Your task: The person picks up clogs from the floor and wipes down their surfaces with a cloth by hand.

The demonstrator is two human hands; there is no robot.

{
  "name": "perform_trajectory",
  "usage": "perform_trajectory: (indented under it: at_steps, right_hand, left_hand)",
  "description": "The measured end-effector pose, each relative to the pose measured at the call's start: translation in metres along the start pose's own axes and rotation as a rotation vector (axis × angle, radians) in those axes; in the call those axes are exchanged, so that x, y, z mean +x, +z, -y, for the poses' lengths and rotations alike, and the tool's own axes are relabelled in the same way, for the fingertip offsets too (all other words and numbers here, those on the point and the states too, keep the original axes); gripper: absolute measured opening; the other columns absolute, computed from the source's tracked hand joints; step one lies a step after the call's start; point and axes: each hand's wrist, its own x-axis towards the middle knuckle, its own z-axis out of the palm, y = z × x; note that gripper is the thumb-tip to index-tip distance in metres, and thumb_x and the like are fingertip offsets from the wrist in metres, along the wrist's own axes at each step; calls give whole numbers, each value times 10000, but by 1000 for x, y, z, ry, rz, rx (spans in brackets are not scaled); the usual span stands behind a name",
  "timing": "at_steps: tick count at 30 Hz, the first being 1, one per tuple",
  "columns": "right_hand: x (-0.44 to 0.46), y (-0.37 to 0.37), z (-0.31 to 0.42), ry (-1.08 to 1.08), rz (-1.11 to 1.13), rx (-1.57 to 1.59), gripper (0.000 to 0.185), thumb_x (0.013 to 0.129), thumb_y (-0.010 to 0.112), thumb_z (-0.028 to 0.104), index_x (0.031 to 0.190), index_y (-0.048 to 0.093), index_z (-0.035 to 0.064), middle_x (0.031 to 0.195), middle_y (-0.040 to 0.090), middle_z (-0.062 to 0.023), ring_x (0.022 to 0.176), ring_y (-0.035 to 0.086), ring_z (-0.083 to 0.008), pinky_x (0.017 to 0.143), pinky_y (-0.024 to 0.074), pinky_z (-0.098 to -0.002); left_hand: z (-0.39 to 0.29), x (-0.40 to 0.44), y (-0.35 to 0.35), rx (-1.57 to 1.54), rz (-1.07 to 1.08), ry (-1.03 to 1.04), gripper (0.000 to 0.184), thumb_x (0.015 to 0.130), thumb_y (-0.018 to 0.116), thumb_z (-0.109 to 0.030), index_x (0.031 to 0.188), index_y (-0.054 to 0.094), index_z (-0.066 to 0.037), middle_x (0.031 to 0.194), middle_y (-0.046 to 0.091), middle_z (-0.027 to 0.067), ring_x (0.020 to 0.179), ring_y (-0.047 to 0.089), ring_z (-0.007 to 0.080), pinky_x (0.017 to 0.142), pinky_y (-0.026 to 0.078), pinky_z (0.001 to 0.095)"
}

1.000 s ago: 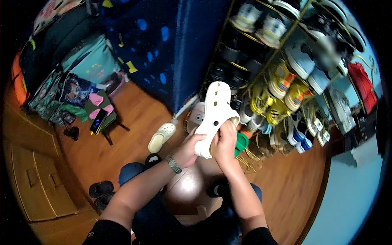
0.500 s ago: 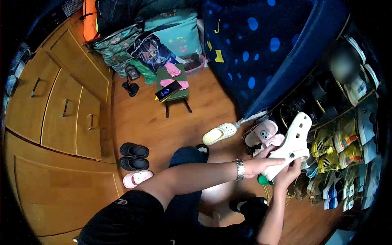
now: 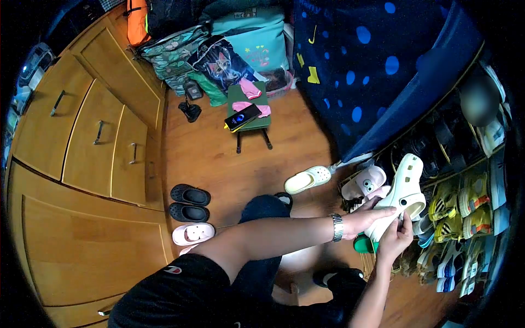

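Note:
A white clog (image 3: 404, 183) is held up in front of the shoe rack, its toe pointing up. My left hand (image 3: 365, 217), with a metal watch at the wrist, grips the clog near its heel, thumb along the side. My right hand (image 3: 396, 238) is closed at the clog's heel strap and opening, fingertips pinched together; whether they hold the strap or something small is too small to tell. Just left of the clog are pink slippers with cartoon eyes (image 3: 367, 183). A green shoe (image 3: 363, 244) shows below my left hand. A cream clog (image 3: 308, 180) lies on the floor.
Black clogs (image 3: 189, 203) and a pink clog (image 3: 192, 234) stand by the wooden cabinet (image 3: 90, 142). A green stool (image 3: 257, 121) carries a phone and pink socks. Bags stand behind it. A blue curtain (image 3: 355, 65) hangs beside the rack with yellow shoes (image 3: 473, 205).
The view has swung left, bringing the cabinet and the floor clogs into sight. The white clog stays in my hands, and my right hand has shifted from inside its opening to the strap area.

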Motion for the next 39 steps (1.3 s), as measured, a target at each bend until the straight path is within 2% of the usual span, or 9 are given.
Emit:
perform_trajectory:
  at_steps: [5,8,10,13,18,20,26,34,39]
  right_hand:
    - [-14,5,24,-152,208,-63,242,866,648,-33,1106,666,-53,1080,696,-159,1020,650,-261,942,491,-365]
    - [-7,-2,2,-281,207,-146,274,924,622,-19,1191,641,-72,1088,664,-101,976,618,-174,907,482,-299]
    - [-3,-3,4,-349,44,-331,295,918,568,-77,1207,628,-83,1098,674,-128,984,632,-185,882,506,-323]
    - [3,-7,2,-121,-45,-209,293,943,568,-51,1229,600,-108,1119,682,-141,984,644,-175,880,521,-306]
    - [-13,0,28,-257,216,-144,237,868,639,-30,1101,675,-59,1077,702,-162,1013,648,-273,939,494,-381]
    - [-10,1,20,-254,260,-81,265,812,655,-50,1073,690,-32,1092,699,-180,1012,648,-325,945,493,-398]
    - [13,-12,21,-497,19,-712,302,777,676,-10,1077,695,13,1181,663,-179,1033,625,-385,887,495,-464]
    - [17,-10,13,-536,237,-760,303,807,658,-13,1107,687,-35,1073,681,-236,1029,647,-414,876,525,-476]
    - [0,0,29,-521,436,-624,187,692,638,-102,856,655,-15,865,670,-180,844,610,-392,753,495,-466]
  left_hand:
    - [-22,16,-16,-158,51,-76,615,937,707,-338,1414,452,-46,1252,629,112,1055,644,147,812,567,302]
    - [-15,16,-17,-57,61,-21,651,932,716,-325,1440,417,-51,1276,613,122,1098,634,164,872,556,319]
    - [-5,7,-9,-61,58,-62,795,924,727,-341,1529,290,-65,1423,493,147,1315,496,212,1076,440,381]
    - [12,1,-1,104,80,-50,802,949,699,-350,1568,264,-82,1399,548,104,1250,567,188,1014,500,350]
    - [-25,17,-10,-139,38,-44,583,953,687,-307,1410,435,-46,1234,641,116,1057,665,181,844,581,319]
    - [-23,20,-18,-52,58,-20,610,957,683,-311,1437,412,-50,1261,628,110,1098,648,178,883,567,318]
    - [-2,-1,-4,17,148,-82,715,971,681,-271,1545,295,-89,1491,468,86,1364,459,183,1112,413,363]
    - [-8,7,-13,370,-23,-13,810,838,824,-330,1439,415,26,1294,583,137,1203,558,187,1018,476,351]
    - [-16,15,-21,305,-137,70,760,828,833,-293,1409,461,26,1246,604,128,1128,597,191,957,509,329]
